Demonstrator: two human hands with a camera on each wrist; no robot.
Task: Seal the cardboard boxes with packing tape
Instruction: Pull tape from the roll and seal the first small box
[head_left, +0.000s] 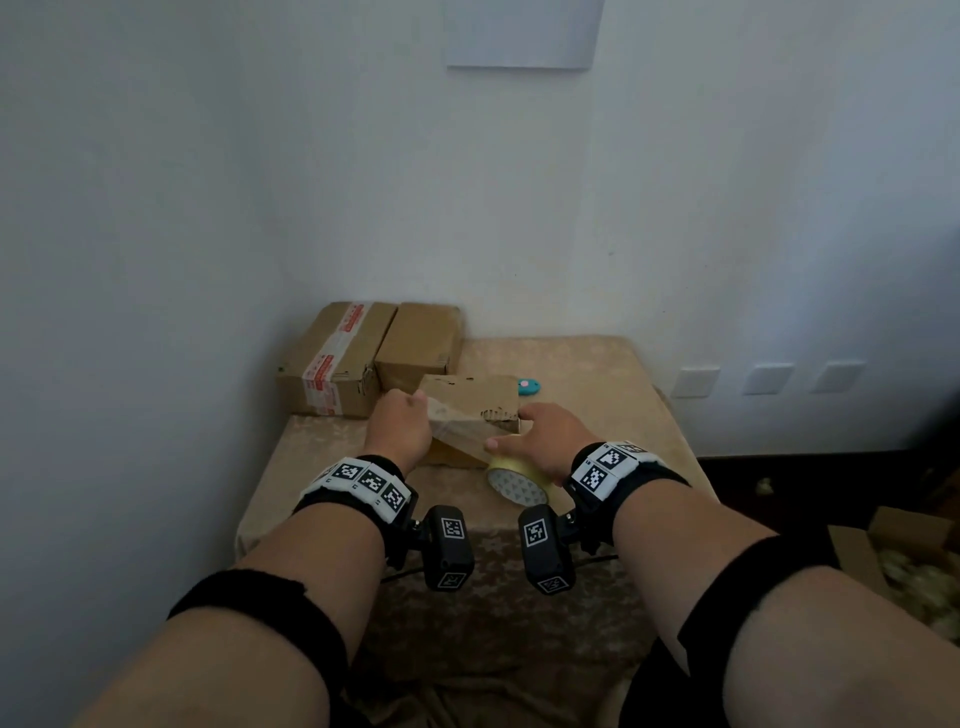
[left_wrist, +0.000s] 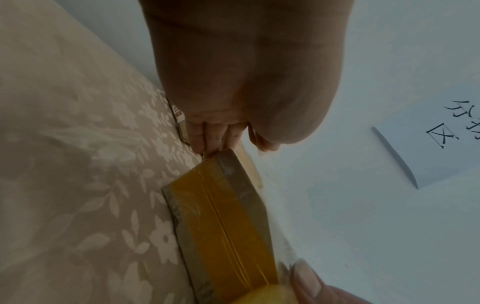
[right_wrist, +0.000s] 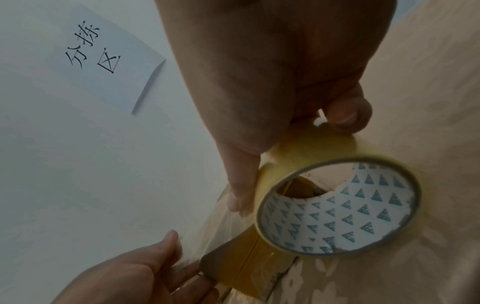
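A small cardboard box (head_left: 470, 400) lies on the cloth-covered table (head_left: 582, 364) in front of me. My left hand (head_left: 410, 402) pinches the free end of clear tape at the box's left corner; the left wrist view shows that hand (left_wrist: 233, 148) with fingers curled at the corner of the box (left_wrist: 221, 216). The stretch of tape (head_left: 457, 421) runs across the box's near side down to the yellowish tape roll (head_left: 517, 480). My right hand (head_left: 511, 431) grips that roll. In the right wrist view the thumb and a curled finger of the hand (right_wrist: 291, 162) clasp the roll (right_wrist: 337, 205).
Two more cardboard boxes stand at the back left against the wall, one (head_left: 332, 358) with red-and-white tape, one (head_left: 418, 345) plain. A small teal object (head_left: 529, 387) lies behind the box. An open carton (head_left: 909, 556) with filler sits on the floor at right.
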